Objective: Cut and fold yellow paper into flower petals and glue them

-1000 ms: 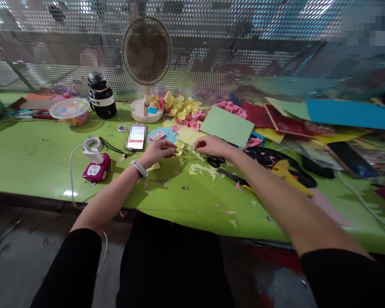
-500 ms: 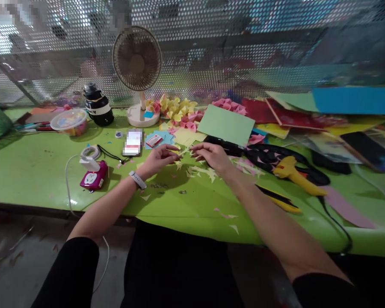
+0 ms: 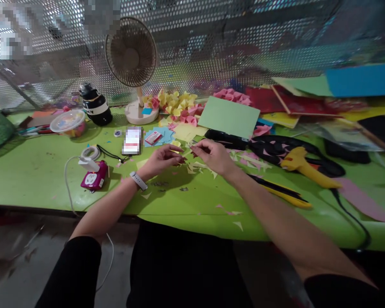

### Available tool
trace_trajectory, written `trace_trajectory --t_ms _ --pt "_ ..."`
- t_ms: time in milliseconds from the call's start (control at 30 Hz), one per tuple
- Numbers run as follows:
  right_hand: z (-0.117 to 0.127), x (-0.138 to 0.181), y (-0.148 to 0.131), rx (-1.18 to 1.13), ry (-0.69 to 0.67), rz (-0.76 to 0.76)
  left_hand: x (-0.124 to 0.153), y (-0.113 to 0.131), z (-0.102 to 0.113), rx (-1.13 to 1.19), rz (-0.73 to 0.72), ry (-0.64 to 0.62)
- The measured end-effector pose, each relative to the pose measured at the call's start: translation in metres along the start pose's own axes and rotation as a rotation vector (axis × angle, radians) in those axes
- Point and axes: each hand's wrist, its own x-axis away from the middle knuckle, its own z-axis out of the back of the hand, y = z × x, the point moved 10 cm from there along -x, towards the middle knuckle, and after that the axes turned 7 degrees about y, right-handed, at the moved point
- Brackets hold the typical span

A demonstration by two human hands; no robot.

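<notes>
My left hand (image 3: 163, 161), with a pale band on its wrist, hovers low over the table. Its thumb and forefinger point right with a gap between them, and nothing shows in it. Facing it, my right hand (image 3: 214, 156) has its fingertips drawn together by a small pale bit that I cannot make out. Yellow and pink paper scraps (image 3: 199, 166) lie beneath and around both hands. Just beyond are light yellow paper sheets (image 3: 185, 131) and a small red-and-white box (image 3: 154, 137) on blue paper pieces (image 3: 167, 136).
Folded yellow paper flowers (image 3: 176, 102) are heaped behind, beside a fan (image 3: 131, 57). On the right lie a yellow glue gun (image 3: 308, 169), a yellow-and-black cutter (image 3: 285, 195) and a green sheet (image 3: 229, 117). A phone (image 3: 132, 140) and a purple power adapter (image 3: 94, 177) sit left.
My right hand's fingers have drawn together, and its tips now meet at a small pale bit. My left hand has shifted slightly right. The view has turned a little.
</notes>
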Motion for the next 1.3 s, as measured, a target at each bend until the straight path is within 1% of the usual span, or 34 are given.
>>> trace_trajectory --t_ms 133,300,400,533,600,733,800,867,967,1100,1200,1300 --pt "0.008 0.001 -0.007 0.104 0.068 0.08 0.002 -0.007 -0.005 0.062 0.095 -0.062" --pt "0.01 0.003 -0.017 0.166 0.073 0.126 0.007 -0.014 -0.007 0.058 0.192 -0.086" --pt "0.01 0.004 -0.023 0.215 0.077 0.174 0.009 -0.015 -0.01 0.021 0.218 -0.1" --pt "0.008 0.005 -0.025 0.251 0.085 0.222 0.01 -0.017 -0.009 -0.036 0.231 -0.085" --pt "0.013 0.005 -0.026 0.216 0.127 0.259 0.009 -0.016 -0.009 -0.054 0.229 -0.079" --pt "0.038 0.009 -0.026 0.035 0.319 0.375 0.008 -0.012 -0.004 -0.052 0.204 -0.034" --pt "0.045 0.011 -0.021 -0.053 0.35 0.38 0.006 -0.011 -0.002 -0.024 0.189 -0.012" --pt "0.043 0.012 -0.017 -0.141 0.306 0.342 0.005 -0.011 -0.001 0.004 0.175 -0.004" --pt "0.027 0.017 -0.015 -0.251 0.184 0.267 0.003 -0.011 0.002 0.024 0.145 0.016" --pt "0.001 0.027 -0.025 -0.263 0.032 0.241 0.001 -0.007 0.006 0.017 0.089 0.049" --pt "-0.008 0.03 -0.026 -0.262 -0.006 0.222 0.002 -0.003 0.005 0.02 0.051 0.046" --pt "-0.014 0.028 -0.018 -0.329 -0.025 0.128 0.003 -0.001 0.0 0.018 0.031 0.012"
